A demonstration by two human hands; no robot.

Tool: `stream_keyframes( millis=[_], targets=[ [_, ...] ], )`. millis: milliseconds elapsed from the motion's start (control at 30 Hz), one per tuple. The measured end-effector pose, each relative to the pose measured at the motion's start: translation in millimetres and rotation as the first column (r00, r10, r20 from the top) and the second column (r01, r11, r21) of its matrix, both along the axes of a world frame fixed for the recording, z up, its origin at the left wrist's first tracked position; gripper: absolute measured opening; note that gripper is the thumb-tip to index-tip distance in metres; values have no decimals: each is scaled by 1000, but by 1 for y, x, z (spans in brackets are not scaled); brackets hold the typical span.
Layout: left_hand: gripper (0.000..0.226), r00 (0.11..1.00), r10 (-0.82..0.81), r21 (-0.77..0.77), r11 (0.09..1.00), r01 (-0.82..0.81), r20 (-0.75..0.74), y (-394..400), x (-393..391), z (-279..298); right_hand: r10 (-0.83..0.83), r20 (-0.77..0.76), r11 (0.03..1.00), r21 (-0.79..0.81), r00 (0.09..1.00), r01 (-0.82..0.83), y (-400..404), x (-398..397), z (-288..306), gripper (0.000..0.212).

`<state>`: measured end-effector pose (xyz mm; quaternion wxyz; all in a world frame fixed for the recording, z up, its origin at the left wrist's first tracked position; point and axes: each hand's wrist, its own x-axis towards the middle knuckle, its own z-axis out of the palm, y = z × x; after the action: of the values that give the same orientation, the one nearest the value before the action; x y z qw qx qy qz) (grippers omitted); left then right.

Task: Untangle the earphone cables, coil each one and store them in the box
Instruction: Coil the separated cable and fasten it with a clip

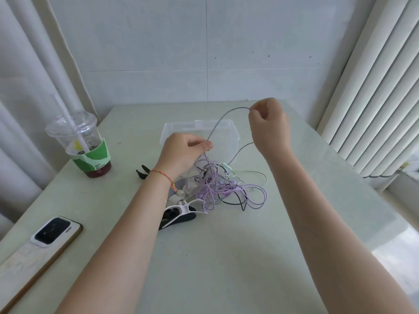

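Leftmost, a smartphone [56, 231] and an iced drink cup [82, 143] sit on the tabletop [226, 257]. Next, the left hand [183, 152] pinches a grey earphone cable [221, 121] just above the tangle of cables [226, 189], its grip closed on the strand. Behind stands the clear plastic box [199, 132], apparently empty. Rightward, the right hand [268, 123] pinches the same cable, raised. Untangling seems under way; the next move likely calls for drawing this strand free without tightening knots.

The near half of the surface [226, 257] lies open; the cable tangle [222, 186] fronts the box [233, 141], cup [86, 150] guards the left edge.
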<state>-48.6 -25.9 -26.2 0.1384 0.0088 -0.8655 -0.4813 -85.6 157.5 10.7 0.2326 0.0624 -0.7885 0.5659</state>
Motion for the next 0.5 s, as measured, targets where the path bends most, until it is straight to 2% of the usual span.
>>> stream_keyframes(
  millis=[100,200,233,300,400,500],
  targets=[
    [11,997,23,58,998,-19,-72,4,2,5,-37,-169,996,76,985,51,-1,6,7,42],
    [14,992,-93,96,990,101,-89,12,5,9,142,-286,978,187,948,-90,-9,13,13,49],
    [13,986,-142,105,983,150,-85,15,5,10,240,-257,956,228,936,-183,-13,16,14,48],
    [13,976,-198,117,971,208,-89,19,6,10,387,-104,889,306,916,-341,-19,22,12,42],
    [17,980,-182,78,979,188,-78,21,4,6,378,147,815,415,914,-404,-20,21,5,30],
    [11,993,-110,28,993,111,-42,18,0,0,330,238,766,498,914,-406,-12,17,5,25]
  ],
)
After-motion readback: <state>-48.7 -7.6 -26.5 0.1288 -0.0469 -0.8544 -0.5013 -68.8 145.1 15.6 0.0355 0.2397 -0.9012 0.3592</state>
